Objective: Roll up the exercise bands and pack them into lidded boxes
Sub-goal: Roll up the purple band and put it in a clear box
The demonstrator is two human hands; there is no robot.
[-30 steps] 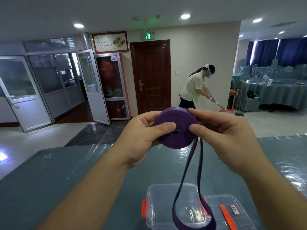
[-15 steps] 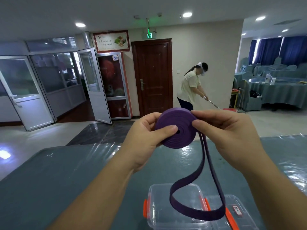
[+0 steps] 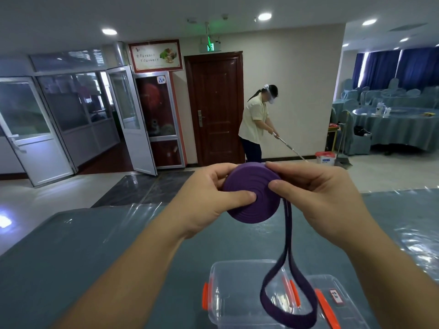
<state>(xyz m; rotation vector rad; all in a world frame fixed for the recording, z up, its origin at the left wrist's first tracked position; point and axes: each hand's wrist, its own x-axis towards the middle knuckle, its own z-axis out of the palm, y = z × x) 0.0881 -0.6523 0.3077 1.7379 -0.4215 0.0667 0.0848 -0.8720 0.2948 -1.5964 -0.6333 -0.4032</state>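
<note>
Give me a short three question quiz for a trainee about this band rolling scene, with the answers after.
1. True or false: the purple band is fully rolled up.
2. Which hand's thumb presses the centre of the coil's flat face? A) left hand B) right hand
3. Fill in: the loose loop of band hangs over a clear plastic ____ with orange latches.

Key:
1. False: a loop hangs unrolled below the coil.
2. A
3. box, sitting on the table beside its lid.
</note>
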